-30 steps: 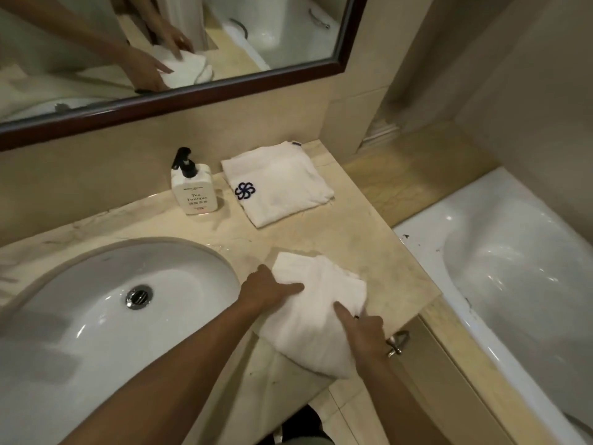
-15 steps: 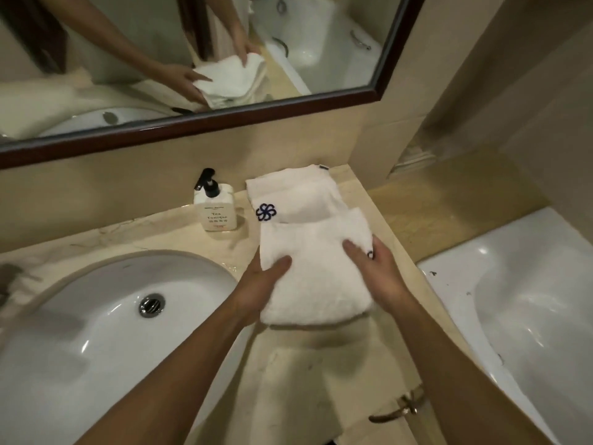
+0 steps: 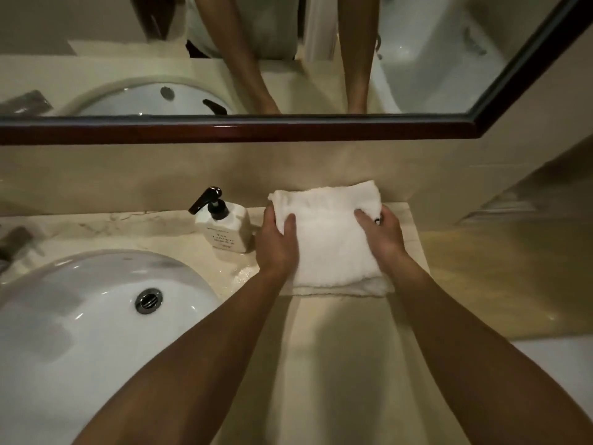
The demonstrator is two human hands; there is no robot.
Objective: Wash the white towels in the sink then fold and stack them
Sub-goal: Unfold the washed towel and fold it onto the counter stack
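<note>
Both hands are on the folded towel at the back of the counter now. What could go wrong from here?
1. The top towel sits slightly askew on the lower towel; letting go may leave an uneven stack.
2. Water droplets glisten beside the stack; the towels could soak them up.
3. The left hand is near the soap bottle and might knock it.

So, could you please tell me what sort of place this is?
A bathroom, possibly a hotel's: an oval white sink set in a marble counter, a framed mirror above, a pump soap bottle, and a bathtub reflected in the mirror.
</note>
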